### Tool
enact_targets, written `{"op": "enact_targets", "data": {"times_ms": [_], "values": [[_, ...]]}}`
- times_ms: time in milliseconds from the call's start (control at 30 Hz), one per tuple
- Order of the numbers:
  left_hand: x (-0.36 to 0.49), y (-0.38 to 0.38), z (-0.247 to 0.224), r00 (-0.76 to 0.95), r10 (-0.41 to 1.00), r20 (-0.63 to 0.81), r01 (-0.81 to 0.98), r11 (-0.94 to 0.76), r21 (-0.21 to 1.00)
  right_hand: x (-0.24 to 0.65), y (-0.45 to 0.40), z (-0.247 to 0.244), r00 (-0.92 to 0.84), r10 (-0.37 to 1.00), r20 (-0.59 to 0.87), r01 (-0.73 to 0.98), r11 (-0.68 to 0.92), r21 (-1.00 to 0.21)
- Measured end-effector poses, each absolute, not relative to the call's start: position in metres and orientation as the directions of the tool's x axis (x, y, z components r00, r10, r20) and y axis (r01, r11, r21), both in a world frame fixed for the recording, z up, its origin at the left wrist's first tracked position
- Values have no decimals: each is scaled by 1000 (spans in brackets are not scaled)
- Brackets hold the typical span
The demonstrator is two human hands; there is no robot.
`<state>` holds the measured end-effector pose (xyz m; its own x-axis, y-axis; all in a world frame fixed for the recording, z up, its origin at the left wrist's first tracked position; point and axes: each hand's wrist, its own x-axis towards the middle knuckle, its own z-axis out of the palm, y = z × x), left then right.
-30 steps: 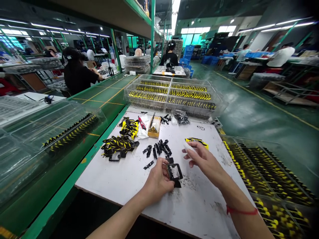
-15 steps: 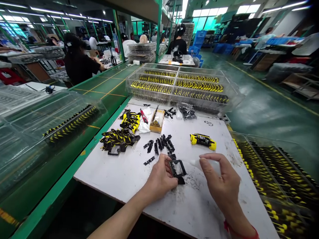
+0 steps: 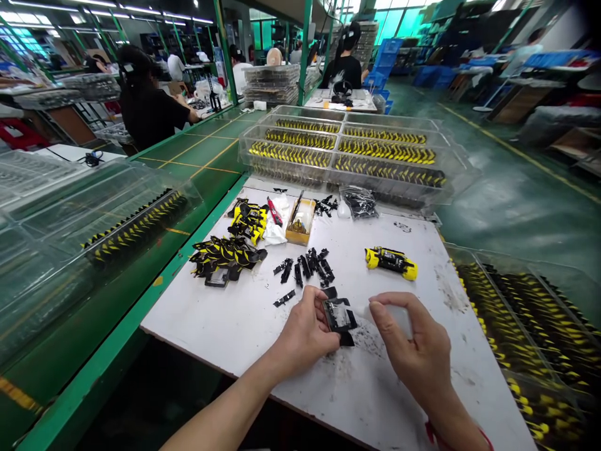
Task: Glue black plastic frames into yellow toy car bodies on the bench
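My left hand (image 3: 303,332) grips a black rectangular plastic frame (image 3: 339,315) at its left side, and the frame rests near the white work board (image 3: 413,382). My right hand (image 3: 416,338) sits just to the right of the frame, with a small white object (image 3: 399,319) pinched between thumb and fingers; it blends into the board and its shape is unclear. Beyond the hands lie several small black plastic parts (image 3: 305,266). A yellow-and-black assembled part (image 3: 391,262) lies up and to the right, and a heap of black-and-yellow parts (image 3: 228,257) lies to the left.
Toward the board's far edge are a red-handled knife (image 3: 275,212), a small cardboard box (image 3: 300,222) and a bag of black parts (image 3: 359,202). Clear trays of yellow-black parts (image 3: 342,150) stand behind and beside the board. A co-worker (image 3: 150,106) sits at the green bench (image 3: 201,169).
My right hand has moved down and to the right, uncovering the yellow-and-black part. My left hand keeps the black frame. The whole view has shifted as my head turned.
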<state>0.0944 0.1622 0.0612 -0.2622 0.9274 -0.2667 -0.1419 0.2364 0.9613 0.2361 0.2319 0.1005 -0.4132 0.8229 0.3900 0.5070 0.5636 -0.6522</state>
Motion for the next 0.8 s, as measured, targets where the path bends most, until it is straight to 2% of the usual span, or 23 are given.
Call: {"op": "enact_targets", "data": {"times_ms": [267,800], "values": [[94,163,62,-249,932,-265,-166,228,959,232,227,104,-380,856,351,526,512,-679],[92,162,60,-227,942,-248,-165,213,963,238,234,100,-392,831,395,524,555,-647]]}}
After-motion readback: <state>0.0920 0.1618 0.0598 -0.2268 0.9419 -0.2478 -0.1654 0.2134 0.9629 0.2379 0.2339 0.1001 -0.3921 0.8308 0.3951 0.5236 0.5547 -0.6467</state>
